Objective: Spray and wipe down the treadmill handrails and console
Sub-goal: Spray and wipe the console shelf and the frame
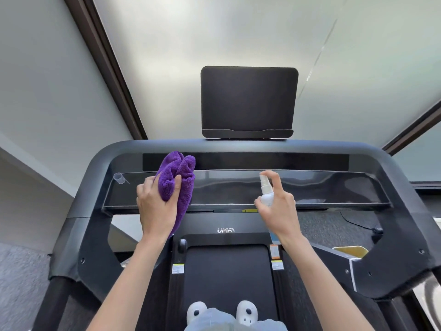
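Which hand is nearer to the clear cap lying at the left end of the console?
Left. The left hand, gripping the purple cloth, is just right of the clear cap; the right hand, holding the spray bottle, is much farther right.

Only one marking reads clearly: white letters "UMA" [225, 230] on the black plastic crossbar of the treadmill [238, 223], low between the two hands, just below wrist level. The small white-and-orange sticker labels [275, 259] on the black side rails nearer the person carry print too small to make out.
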`<state>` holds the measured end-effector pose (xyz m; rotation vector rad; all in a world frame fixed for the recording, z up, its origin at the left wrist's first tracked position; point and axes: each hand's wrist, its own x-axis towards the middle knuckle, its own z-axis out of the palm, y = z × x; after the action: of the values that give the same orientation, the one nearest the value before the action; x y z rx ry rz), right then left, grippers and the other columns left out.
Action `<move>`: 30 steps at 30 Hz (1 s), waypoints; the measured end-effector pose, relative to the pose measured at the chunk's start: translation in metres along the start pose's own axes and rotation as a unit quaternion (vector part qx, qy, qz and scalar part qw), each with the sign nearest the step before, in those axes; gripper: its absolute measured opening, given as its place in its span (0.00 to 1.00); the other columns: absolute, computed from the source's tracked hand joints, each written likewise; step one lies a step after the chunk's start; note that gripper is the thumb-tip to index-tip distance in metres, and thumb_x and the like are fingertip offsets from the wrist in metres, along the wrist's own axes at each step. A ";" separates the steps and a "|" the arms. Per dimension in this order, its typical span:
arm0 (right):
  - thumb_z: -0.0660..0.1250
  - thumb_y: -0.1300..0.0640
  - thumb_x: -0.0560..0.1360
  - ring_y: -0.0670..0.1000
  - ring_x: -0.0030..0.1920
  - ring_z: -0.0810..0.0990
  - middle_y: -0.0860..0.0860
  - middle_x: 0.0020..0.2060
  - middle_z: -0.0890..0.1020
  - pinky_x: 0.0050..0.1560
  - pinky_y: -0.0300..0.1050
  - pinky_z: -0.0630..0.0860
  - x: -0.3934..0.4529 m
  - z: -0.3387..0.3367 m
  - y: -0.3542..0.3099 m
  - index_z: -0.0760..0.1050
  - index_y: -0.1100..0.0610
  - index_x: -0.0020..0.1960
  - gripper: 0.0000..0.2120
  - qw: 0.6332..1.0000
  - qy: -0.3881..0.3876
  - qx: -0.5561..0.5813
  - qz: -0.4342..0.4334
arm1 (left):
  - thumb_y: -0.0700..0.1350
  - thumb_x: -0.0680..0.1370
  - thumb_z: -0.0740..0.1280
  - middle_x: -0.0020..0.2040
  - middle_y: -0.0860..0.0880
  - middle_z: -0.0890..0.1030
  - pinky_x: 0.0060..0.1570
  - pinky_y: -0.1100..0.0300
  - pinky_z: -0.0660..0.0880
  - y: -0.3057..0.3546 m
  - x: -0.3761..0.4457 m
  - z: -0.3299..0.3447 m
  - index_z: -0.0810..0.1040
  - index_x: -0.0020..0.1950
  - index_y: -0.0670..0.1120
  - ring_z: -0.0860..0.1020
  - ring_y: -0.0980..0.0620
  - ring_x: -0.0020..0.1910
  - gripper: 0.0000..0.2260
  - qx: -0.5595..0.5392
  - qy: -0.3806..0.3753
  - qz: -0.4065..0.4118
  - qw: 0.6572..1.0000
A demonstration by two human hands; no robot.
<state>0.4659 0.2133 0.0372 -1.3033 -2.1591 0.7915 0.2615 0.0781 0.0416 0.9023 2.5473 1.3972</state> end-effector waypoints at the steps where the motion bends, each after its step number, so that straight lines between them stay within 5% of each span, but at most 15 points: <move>1: 0.67 0.65 0.71 0.56 0.30 0.72 0.53 0.27 0.72 0.35 0.46 0.68 -0.001 0.000 0.001 0.68 0.48 0.65 0.26 1.000 0.008 0.011 0.002 | 0.66 0.75 0.56 0.49 0.43 0.78 0.57 0.44 0.71 0.003 -0.001 0.002 0.79 0.55 0.42 0.72 0.41 0.53 0.29 -0.001 -0.001 0.005 1.000; 21: 0.69 0.66 0.72 0.49 0.29 0.68 0.46 0.27 0.66 0.37 0.49 0.72 -0.014 -0.080 0.061 0.63 0.44 0.68 0.31 0.994 0.101 -0.011 0.033 | 0.64 0.76 0.57 0.48 0.43 0.78 0.55 0.44 0.71 0.048 -0.034 0.055 0.79 0.55 0.43 0.72 0.41 0.51 0.27 0.004 -0.047 0.063 0.997; 26: 0.66 0.66 0.72 0.59 0.29 0.77 0.57 0.26 0.74 0.37 0.56 0.78 -0.014 -0.087 0.075 0.64 0.41 0.64 0.29 0.992 0.108 0.026 0.058 | 0.64 0.77 0.56 0.49 0.45 0.78 0.55 0.44 0.71 0.054 -0.044 0.065 0.79 0.58 0.44 0.72 0.43 0.51 0.27 0.007 -0.061 0.070 0.996; 30: 0.66 0.69 0.69 0.61 0.27 0.74 0.60 0.24 0.72 0.33 0.53 0.76 -0.019 -0.091 0.080 0.65 0.42 0.63 0.30 0.986 0.151 0.044 0.045 | 0.64 0.76 0.56 0.49 0.45 0.78 0.55 0.43 0.71 0.059 -0.050 0.069 0.79 0.57 0.44 0.72 0.43 0.52 0.27 -0.010 -0.054 0.058 0.997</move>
<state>0.5839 0.2464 0.0434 -1.3857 -1.8187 0.6674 0.3529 0.1256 0.0394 1.1059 2.4335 1.3604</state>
